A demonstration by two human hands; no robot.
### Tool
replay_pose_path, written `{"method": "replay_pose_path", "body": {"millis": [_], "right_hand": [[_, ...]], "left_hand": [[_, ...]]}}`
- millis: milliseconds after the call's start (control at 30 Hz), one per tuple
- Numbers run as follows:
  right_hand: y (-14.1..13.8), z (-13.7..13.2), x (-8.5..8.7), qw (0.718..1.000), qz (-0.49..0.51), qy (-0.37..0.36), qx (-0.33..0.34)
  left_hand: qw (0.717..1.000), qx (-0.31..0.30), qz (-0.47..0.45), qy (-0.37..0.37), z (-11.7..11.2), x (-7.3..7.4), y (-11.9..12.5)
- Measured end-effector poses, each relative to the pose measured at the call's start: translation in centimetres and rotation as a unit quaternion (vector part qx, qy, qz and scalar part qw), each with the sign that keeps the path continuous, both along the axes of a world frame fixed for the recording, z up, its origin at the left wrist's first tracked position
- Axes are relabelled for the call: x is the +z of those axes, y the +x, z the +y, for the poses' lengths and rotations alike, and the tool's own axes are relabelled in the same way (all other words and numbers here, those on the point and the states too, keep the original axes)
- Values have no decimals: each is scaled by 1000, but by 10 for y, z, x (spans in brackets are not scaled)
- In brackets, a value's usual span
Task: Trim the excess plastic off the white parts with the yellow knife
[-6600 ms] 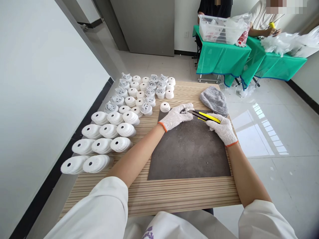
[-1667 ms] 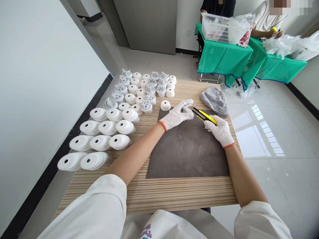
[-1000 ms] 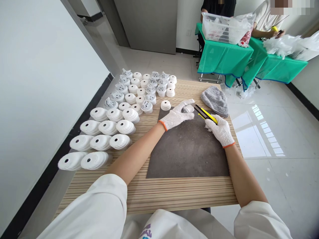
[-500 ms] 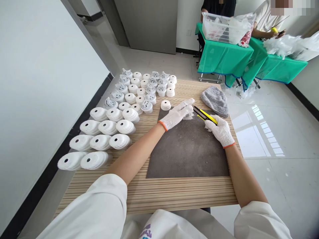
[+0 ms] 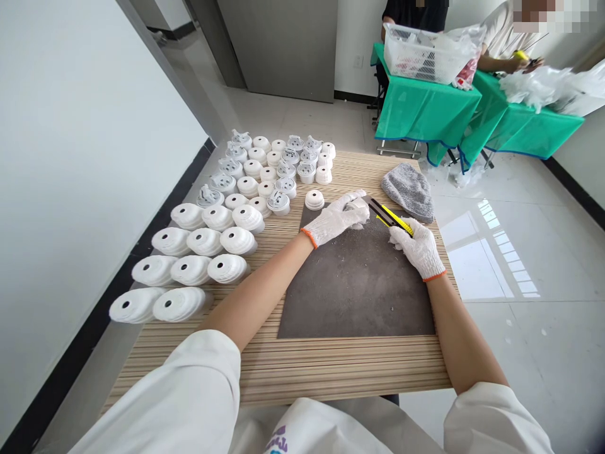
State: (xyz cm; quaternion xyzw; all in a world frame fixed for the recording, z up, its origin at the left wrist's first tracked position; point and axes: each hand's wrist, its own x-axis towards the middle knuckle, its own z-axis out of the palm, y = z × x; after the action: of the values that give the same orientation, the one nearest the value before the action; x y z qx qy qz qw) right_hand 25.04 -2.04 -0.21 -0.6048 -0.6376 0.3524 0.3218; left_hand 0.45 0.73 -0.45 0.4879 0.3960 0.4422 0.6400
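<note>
My left hand [image 5: 338,217], in a white knitted glove with an orange cuff, is closed around a small white plastic piece [image 5: 358,205], mostly hidden by the fingers. A yellow and black utility knife [image 5: 394,217] is gripped in my gloved right hand [image 5: 418,249], its front end pointing up and left toward the left hand. Both hands are over the far part of a dark grey mat [image 5: 359,290]. Just left of the mat's far edge, by my left wrist, stands a white round cap-like part [image 5: 314,200].
Several stacks of white round parts with centre holes [image 5: 189,271] and grey-white fittings [image 5: 278,203] cover the table's left side. A folded grey cloth [image 5: 409,191] lies at the far right. Beyond, two people sit at green-covered tables [image 5: 425,110] with a white basket [image 5: 420,57].
My left hand has turned slightly, so more of the white piece shows between its fingers. The knife has shifted a little to the right.
</note>
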Motion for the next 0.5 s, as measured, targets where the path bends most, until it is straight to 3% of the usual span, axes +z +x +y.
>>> {"method": "replay_pose_path", "body": {"millis": [500], "right_hand": [[-1,-1,3,999,-22,14,24]], "left_hand": [[999,-16,30,12,-1,1,-2]]}}
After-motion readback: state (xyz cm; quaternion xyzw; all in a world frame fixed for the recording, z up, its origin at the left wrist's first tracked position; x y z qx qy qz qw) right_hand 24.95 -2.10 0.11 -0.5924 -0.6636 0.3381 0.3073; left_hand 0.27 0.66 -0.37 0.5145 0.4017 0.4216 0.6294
